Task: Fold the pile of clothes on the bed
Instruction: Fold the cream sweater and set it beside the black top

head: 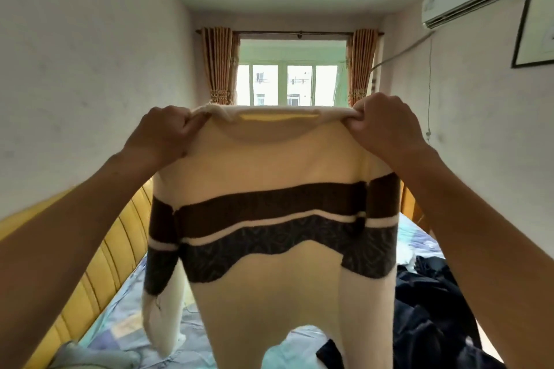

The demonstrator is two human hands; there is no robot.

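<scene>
1. A cream sweater [269,165] with a brown band and a dark blue patterned band across the chest hangs in the centre of the frame, held up in the air above the bed [120,317].
2. The left hand [168,132] has its fingers curled round the left shoulder of the sweater, at the left end of the collar.
3. The right hand [383,126] grips the right shoulder in the same way, fingers bunched in the fabric beside the collar.
4. Both sleeves hang down at the sweater's sides; the left one dangles toward the lower left of the frame.
5. A pile of dark navy clothes [434,308] lies on the bed at lower right.
6. A grey garment [90,356] lies at the lower left edge, near the yellow padded headboard [99,263].
7. A window [293,81] with brown curtains sits in the upper centre, and an air conditioner [467,0] is at upper right.
</scene>
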